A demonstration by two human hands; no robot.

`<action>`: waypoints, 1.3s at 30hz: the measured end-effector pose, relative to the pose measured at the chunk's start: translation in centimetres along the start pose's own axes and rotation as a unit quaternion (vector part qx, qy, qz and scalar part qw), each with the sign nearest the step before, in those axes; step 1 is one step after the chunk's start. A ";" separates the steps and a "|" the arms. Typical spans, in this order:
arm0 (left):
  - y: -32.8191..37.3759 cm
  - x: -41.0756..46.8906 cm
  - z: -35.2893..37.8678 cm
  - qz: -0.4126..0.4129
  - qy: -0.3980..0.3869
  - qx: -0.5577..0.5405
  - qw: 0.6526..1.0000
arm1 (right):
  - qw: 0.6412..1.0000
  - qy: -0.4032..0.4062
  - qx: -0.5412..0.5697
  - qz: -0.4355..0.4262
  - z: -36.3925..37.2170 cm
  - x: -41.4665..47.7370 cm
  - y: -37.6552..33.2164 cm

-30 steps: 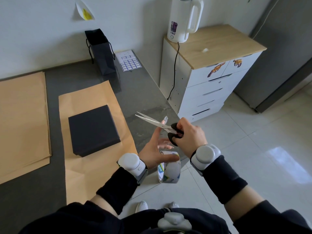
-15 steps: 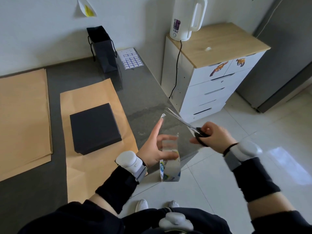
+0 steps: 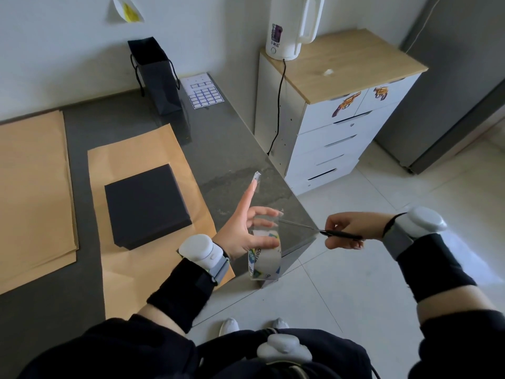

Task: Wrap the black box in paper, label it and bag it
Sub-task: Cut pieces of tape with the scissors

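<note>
Head view: my left hand (image 3: 240, 233) grips the tape roll (image 3: 264, 262), my right hand (image 3: 352, 228) grips the scissors (image 3: 338, 234). I should pull the strip (image 3: 257, 179) tight and snip right beside my left hand.

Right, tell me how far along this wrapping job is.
Done: black box laid on a paper sheet, unwrapped. In hand: left hand holds the tape roll, right hand holds scissors at the pulled strip. Left: folding, taping, a label from the label sheet, then the black bag.
</note>
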State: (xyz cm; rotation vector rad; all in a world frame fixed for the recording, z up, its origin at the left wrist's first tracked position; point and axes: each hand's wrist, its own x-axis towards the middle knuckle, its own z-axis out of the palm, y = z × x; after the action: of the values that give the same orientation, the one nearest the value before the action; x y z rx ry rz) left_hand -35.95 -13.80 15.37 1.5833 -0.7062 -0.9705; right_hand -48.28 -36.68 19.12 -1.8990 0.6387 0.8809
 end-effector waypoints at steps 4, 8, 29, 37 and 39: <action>-0.2 -0.1 -0.1 -0.001 -0.004 -0.006 1.000 | 1.000 -0.010 -0.020 0.005 0.2 0.3 -0.2; -0.3 -0.3 0.0 -0.008 -0.009 -0.004 1.000 | 0.999 -0.016 -0.028 0.007 0.4 0.6 -0.4; -5.2 -5.7 -1.8 -0.166 0.121 -0.212 0.955 | 0.937 0.281 -0.204 0.044 7.9 12.2 -7.2; -5.8 -7.2 -1.9 -0.177 0.119 -0.201 0.956 | 0.942 0.186 -0.276 0.040 8.6 13.4 -8.2; -5.8 -7.0 -1.9 -0.175 0.105 -0.171 0.964 | 0.942 0.193 -0.273 0.019 8.1 12.9 -8.6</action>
State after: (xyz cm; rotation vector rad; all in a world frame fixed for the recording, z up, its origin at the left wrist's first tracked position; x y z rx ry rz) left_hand -37.97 -5.62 11.47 1.4973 -0.0995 -1.0917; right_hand -36.71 -26.57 10.79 -2.6085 0.7123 0.7635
